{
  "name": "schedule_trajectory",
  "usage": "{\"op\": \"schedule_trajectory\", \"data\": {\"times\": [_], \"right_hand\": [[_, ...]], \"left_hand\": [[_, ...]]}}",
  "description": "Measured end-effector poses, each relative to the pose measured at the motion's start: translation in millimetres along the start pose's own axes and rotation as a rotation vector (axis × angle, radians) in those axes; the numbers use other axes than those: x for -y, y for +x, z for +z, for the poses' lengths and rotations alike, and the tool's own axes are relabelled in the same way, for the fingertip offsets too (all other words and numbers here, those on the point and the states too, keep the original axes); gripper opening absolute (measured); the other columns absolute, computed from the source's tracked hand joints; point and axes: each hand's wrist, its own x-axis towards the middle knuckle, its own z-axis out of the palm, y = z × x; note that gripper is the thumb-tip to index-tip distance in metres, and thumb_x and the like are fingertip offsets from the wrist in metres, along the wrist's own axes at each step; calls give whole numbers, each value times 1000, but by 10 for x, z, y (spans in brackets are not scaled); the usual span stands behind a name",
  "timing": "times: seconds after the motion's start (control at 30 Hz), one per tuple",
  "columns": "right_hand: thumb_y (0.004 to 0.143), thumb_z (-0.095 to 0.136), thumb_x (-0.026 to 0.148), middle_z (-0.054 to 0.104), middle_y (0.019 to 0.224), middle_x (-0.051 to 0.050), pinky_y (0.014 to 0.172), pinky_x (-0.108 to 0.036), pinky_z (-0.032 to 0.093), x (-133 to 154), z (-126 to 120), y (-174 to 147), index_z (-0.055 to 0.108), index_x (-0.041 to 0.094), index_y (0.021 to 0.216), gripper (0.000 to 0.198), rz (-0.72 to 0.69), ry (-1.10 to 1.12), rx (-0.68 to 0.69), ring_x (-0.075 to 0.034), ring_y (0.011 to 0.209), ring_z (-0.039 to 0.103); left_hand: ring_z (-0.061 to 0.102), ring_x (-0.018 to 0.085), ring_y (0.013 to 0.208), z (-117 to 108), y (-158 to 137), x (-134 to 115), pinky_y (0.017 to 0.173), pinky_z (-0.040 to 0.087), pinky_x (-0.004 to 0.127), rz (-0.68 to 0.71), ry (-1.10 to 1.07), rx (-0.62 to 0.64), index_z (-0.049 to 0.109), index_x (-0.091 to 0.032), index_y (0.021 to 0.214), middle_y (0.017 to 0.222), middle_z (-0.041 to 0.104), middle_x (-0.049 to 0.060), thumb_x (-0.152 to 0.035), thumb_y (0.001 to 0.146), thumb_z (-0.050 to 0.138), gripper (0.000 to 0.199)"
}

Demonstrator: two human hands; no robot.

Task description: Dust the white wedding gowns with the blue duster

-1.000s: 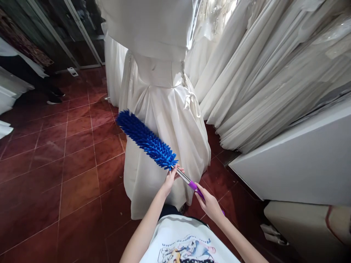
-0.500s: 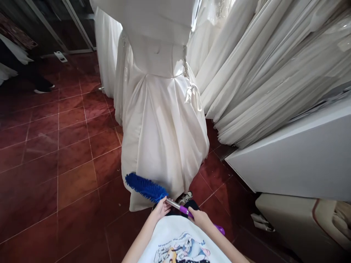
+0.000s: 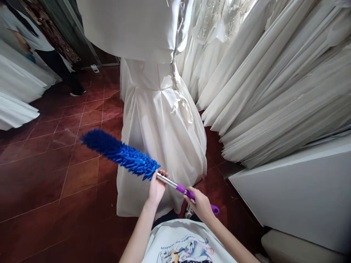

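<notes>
A blue duster [image 3: 123, 155] with a fluffy head, a metal rod and a purple handle lies slantwise in front of me, its head pointing up and left. My left hand [image 3: 158, 186] is closed round the metal rod, just below the blue head. Farther down, my right hand [image 3: 199, 201] grips the purple handle, whose looped end sticks out past it. Right behind the duster stands a cream satin gown [image 3: 161, 135] with a lace-up side and a bow. The duster overlaps its skirt; I cannot tell whether they touch.
Many white gowns [image 3: 246, 84] hang along the right, above a white ledge [image 3: 296, 186]. At the far left another person [image 3: 49, 47] stands by more white dresses [image 3: 19, 80]. The floor [image 3: 79, 182] is red tile. A beige upholstered seat [image 3: 290, 246] is at bottom right.
Both hands have raised the duster away from my body, so its head appears larger and farther left. My view has turned left, bringing the other person into sight.
</notes>
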Motion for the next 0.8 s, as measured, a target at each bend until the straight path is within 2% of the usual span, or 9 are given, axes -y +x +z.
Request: {"op": "schedule_trajectory", "data": {"times": [0.07, 0.1, 0.17, 0.23, 0.33, 0.5, 0.6, 0.7, 0.8], "right_hand": [[90, 41, 41, 65, 106, -7, 78, -28, 48, -303, -142, -28, 50, 22, 117, 34, 63, 84, -14, -19, 93, 62], [90, 39, 42, 64, 108, -7, 80, -28, 48, -443, -194, -53, 50, 23, 118, 36, 87, 104, 4, -19, 94, 62], [90, 37, 45, 65, 107, -6, 80, -30, 49, -681, -267, -111, 51, 23, 118, 39, 107, 105, 76, -20, 93, 63], [89, 36, 48, 66, 106, -7, 79, -31, 49, -849, -304, -169, 51, 23, 118, 41, 99, 84, 165, -21, 92, 64], [90, 35, 47, 69, 101, -6, 74, -29, 48, -949, -262, -237, 53, 24, 115, 39, 59, 35, 317, -21, 90, 65], [87, 42, 39, 72, 82, -7, 59, -26, 42, -776, 1, -253, 61, 22, 99, 28, -30, -219, 568, -22, 74, 67], [85, 48, 37, 70, 78, -8, 59, -26, 40, -635, 40, -193, 62, 21, 92, 23, -85, -252, 603, -22, 70, 66], [86, 47, 38, 68, 84, -6, 62, -26, 41, -588, -72, -133, 59, 23, 103, 25, -186, -255, 536, -20, 75, 64], [89, 43, 39, 64, 89, -7, 66, -27, 44, -609, -171, -111, 54, 22, 113, 32, -244, -244, 329, -20, 78, 61]], "left_hand": [[63, 11, 68, 265, 174, 381, 72, 51, 27, 26, 70, 52, 58, -18, 78, 71, 63, -2, -33, 81, 56, 16], [63, 11, 67, 327, 265, 567, 70, 51, 26, 25, 96, 54, 58, -18, 79, 71, 63, -1, -33, 81, 56, 15], [63, 11, 66, 312, 418, 885, 67, 50, 25, 21, 117, 19, 57, -18, 82, 74, 65, -1, -29, 81, 56, 11], [64, 11, 66, 138, 514, 1102, 66, 50, 26, 33, 107, -19, 56, -19, 86, 77, 66, -1, -27, 82, 54, 8], [64, 13, 65, -318, 551, 1263, 64, 51, 26, -23, 49, -122, 56, -19, 88, 79, 66, 0, -30, 83, 54, 12], [64, 10, 58, -1145, 396, 1363, 59, 51, 23, -166, -37, -376, 52, -17, 74, 67, 64, 0, -23, 86, 49, 13], [64, 10, 59, -1383, 232, 1338, 62, 53, 24, -182, -94, -463, 49, -18, 69, 63, 63, -1, -21, 87, 47, 18], [66, 12, 67, -1271, 71, 1142, 72, 54, 28, -158, -201, -442, 48, -19, 65, 62, 61, -2, -24, 84, 53, 20], [66, 13, 78, -836, -62, 810, 85, 51, 31, -115, -187, -230, 48, -18, 61, 61, 59, -4, -25, 80, 58, 22]]}}
